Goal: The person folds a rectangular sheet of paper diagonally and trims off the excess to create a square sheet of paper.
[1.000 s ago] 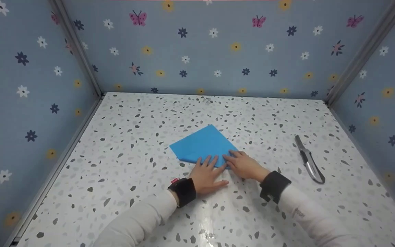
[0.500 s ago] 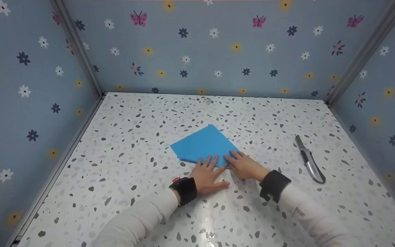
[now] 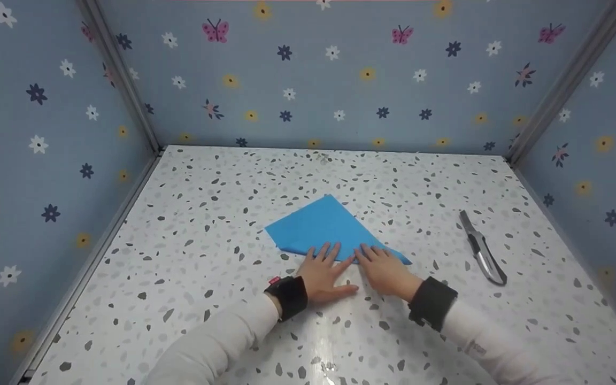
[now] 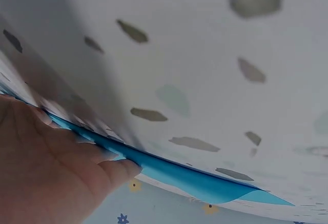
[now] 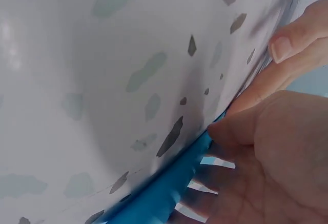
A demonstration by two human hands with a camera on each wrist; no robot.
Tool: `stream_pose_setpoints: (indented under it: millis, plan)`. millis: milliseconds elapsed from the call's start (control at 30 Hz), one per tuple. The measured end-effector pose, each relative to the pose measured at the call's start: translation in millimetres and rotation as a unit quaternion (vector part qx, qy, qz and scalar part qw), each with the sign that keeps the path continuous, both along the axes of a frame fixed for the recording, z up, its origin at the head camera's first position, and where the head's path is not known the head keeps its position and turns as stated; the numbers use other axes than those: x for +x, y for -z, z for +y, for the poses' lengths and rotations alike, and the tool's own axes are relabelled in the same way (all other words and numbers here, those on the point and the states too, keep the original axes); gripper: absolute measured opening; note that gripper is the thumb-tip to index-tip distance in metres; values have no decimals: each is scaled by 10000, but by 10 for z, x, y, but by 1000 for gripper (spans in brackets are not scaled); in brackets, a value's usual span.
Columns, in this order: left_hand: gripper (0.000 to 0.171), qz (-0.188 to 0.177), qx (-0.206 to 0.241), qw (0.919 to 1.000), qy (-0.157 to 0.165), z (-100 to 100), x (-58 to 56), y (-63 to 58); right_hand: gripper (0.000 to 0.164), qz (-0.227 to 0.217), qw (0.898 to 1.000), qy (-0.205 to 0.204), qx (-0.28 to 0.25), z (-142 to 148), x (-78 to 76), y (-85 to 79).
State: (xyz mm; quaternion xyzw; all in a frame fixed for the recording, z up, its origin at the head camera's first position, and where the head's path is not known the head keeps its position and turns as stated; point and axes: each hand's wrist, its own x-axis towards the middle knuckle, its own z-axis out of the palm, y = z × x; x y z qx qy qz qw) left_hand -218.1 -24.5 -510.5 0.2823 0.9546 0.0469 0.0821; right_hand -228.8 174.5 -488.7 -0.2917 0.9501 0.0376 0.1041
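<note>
In the head view, a white table [image 3: 190, 235] speckled with grey chips spreads across the middle, with a glossy streak of reflected light [image 3: 322, 347] at six o'clock. A slim black-and-silver tool [image 3: 481, 248] lies between three and four o'clock, its narrow end aimed at eleven, its looped end at five. The blue back wall [image 3: 313, 72] stands at twelve, printed with flowers and pink butterflies [image 3: 215, 31] at eleven, one and two. Matching side walls flank it, with metal posts [image 3: 124, 80] at ten and roughly two.
</note>
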Motion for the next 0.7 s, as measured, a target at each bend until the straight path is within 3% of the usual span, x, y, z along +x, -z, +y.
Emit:
stream_pose_setpoints:
  millis: [233, 700]
  plan:
    - [81, -5, -168, 9999, -3, 9, -14, 15, 58, -272, 9992, 159, -262, 37, 153, -18]
    - [83, 34, -57, 10000, -4, 0, -25, 64, 64, -559, 9970, 199, -501, 91, 153, 42]
